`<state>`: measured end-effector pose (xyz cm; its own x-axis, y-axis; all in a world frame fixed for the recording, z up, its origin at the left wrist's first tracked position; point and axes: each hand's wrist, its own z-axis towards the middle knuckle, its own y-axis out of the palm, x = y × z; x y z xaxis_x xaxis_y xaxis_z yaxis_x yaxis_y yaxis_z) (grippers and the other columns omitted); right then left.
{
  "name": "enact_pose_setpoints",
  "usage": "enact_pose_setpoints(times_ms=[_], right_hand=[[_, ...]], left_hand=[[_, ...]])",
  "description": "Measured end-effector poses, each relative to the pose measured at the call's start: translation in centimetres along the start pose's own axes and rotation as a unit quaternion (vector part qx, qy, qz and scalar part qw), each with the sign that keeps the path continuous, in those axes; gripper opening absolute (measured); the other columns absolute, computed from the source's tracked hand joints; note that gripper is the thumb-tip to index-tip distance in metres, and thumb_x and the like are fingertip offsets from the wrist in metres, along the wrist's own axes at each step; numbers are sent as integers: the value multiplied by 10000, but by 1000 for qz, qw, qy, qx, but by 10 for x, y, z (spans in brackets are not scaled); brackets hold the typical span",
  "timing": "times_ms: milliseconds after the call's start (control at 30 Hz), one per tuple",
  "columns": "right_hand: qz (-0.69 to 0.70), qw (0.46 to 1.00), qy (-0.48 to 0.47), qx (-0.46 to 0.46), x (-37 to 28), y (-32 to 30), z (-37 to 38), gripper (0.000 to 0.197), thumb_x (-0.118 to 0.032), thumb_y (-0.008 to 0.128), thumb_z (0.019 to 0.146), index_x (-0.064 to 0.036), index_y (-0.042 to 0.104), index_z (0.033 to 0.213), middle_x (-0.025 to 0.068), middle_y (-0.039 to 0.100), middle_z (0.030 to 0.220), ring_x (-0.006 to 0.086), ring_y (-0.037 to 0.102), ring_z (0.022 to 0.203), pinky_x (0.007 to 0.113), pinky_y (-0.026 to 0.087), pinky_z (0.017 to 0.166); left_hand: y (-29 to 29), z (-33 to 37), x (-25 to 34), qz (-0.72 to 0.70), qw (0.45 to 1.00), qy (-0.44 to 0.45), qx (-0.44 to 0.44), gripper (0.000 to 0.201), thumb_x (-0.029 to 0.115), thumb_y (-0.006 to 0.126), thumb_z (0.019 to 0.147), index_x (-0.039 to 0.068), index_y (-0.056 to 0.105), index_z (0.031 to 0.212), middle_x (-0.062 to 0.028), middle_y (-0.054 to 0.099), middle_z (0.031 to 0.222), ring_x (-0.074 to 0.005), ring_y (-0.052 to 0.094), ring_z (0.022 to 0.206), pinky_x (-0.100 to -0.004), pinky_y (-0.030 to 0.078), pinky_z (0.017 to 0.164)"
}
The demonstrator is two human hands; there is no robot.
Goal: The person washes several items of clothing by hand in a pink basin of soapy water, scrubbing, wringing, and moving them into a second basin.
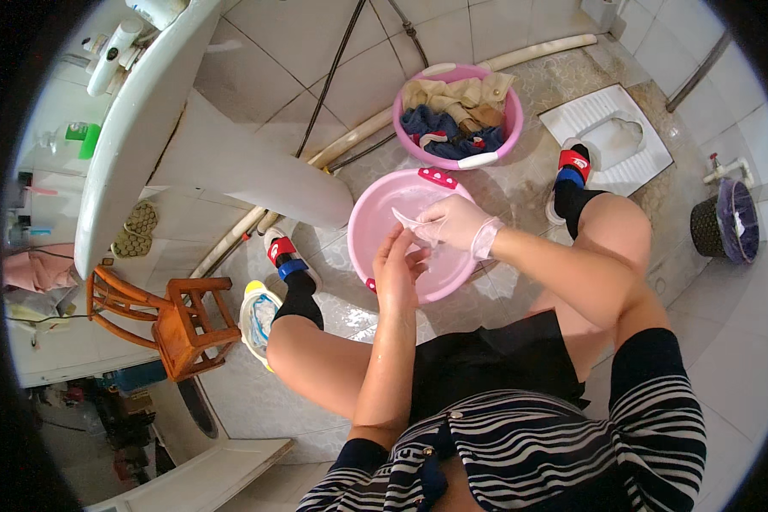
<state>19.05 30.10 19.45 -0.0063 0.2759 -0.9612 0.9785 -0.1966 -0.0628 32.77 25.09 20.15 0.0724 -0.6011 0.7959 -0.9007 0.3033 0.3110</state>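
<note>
My right hand (442, 222) wears a thin whitish see-through glove with its cuff at the wrist. The fingers are closed, and a thin white pointed piece (404, 219) sticks out from them toward the left; I cannot tell whether it is a loose glove finger or a separate thing. Just below it is my bare left hand (396, 271), wet along the forearm. Its fingers are stretched out and apart, close to the white piece. Both hands are above a pink basin (369, 192) on the floor, which has red dotted grips and holds what looks like water.
Beyond it stands a second pink basin (410, 154) heaped with clothes (461, 107). A squat toilet (563, 111) lies right, with a bin (715, 224). Leftward are a washbasin (136, 162), a wooden chair (179, 333) and a white bucket (249, 328). Pipes (358, 141) run along the wall.
</note>
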Motion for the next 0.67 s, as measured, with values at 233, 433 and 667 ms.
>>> enact_pose_setpoints(times_ms=[233, 433, 667], right_hand=[[192, 970, 144, 46, -10, -9, -6, 186, -131, 609, 825, 3, 639, 950, 46, 642, 827, 118, 605, 725, 254, 490, 636], [159, 974, 130, 91, -5, -9, -5, 140, -107, 590, 834, 7, 632, 903, 47, 636, 812, 128, 611, 728, 246, 486, 636], [-4, 994, 14, 106, 7, 3, 0, 119, -85, 579, 840, -10, 645, 905, 83, 630, 774, 157, 607, 722, 286, 500, 719]], left_hand=[[-32, 20, -1, 123, 986, 110, -6, 198, 24, 559, 792, 4, 584, 987, 21, 517, 667, -66, 453, 508, -194, 362, 460], [-13, 3, 0, 119, 966, 225, 49, 241, 108, 554, 835, 6, 528, 1052, -43, 556, 918, -113, 533, 783, -235, 429, 661], [13, -20, 1, -99, 979, 94, -151, 664, 488, 344, 906, -30, 307, 1319, -145, 324, 1374, -265, 277, 1289, -361, 161, 1076]])
